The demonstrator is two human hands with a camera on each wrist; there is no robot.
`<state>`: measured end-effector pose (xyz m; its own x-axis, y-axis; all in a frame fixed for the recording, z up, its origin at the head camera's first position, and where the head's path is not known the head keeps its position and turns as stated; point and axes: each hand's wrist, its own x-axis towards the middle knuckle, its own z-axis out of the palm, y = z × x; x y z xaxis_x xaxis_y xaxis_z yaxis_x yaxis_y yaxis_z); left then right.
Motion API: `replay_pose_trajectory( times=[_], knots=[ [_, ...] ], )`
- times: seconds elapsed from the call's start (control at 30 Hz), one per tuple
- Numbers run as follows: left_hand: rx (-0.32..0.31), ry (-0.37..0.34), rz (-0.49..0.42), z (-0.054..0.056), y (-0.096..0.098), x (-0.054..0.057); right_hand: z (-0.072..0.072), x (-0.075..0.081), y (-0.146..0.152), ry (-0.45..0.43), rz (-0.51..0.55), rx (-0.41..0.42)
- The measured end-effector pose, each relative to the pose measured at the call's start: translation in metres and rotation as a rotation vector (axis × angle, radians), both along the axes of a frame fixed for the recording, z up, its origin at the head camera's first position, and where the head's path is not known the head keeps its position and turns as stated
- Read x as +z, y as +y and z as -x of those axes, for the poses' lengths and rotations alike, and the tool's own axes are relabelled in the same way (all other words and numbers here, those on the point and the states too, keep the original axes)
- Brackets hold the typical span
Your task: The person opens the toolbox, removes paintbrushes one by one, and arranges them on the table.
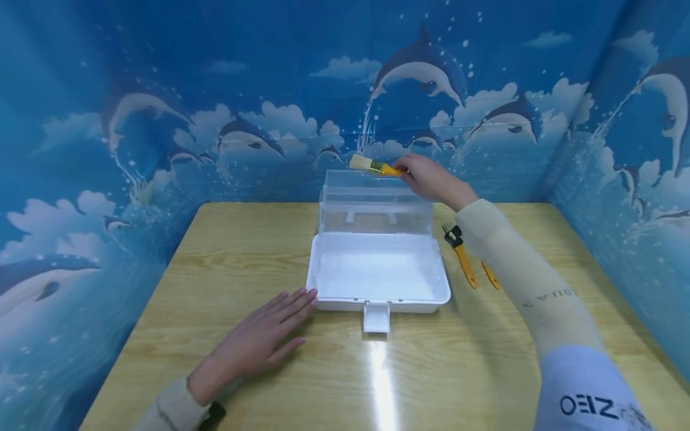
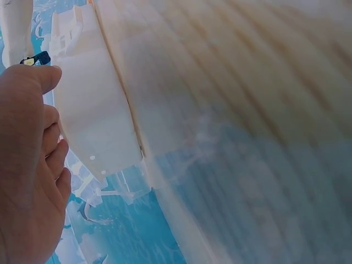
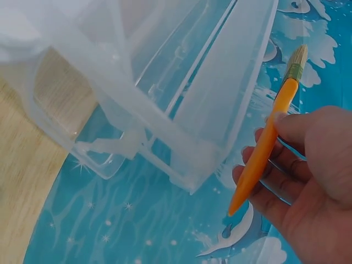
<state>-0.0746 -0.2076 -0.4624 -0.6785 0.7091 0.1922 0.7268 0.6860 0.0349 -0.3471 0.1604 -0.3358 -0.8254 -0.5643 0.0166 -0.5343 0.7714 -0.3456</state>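
Note:
In the head view an uncovered white storage box (image 1: 380,269) sits mid-table, its clear lid (image 1: 377,215) tipped up at the back and its front latch (image 1: 377,317) hanging down. My right hand (image 1: 428,176) pinches a paintbrush (image 1: 377,166) by its orange handle, above the raised lid. The pale bristles point left. In the right wrist view the thumb and fingers hold that brush (image 3: 269,137) beside the clear lid (image 3: 220,93). My left hand (image 1: 264,335) lies with straight fingers, the tips touching the box's front left corner. The left wrist view shows this hand (image 2: 33,165) next to the box side (image 2: 96,93).
On the wooden table (image 1: 242,251), right of the box, lies an orange-handled tool with a black head (image 1: 460,257). Another orange handle (image 1: 490,275) shows partly behind the right sleeve. A blue dolphin-print curtain (image 1: 302,78) surrounds the back and sides.

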Motion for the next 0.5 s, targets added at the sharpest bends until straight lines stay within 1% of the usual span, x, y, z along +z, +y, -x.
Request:
replay_pose_trajectory(
  times=[0.27, 0.5],
  knots=[
    [-0.003, -0.005, 0.002, 0.001, 0.000, 0.000, -0.009, 0.000, 0.001, 0.013, 0.030, 0.004],
    [-0.016, 0.010, -0.003, 0.002, -0.001, -0.001, -0.022, -0.001, 0.005, 0.054, 0.030, -0.003]
  ],
)
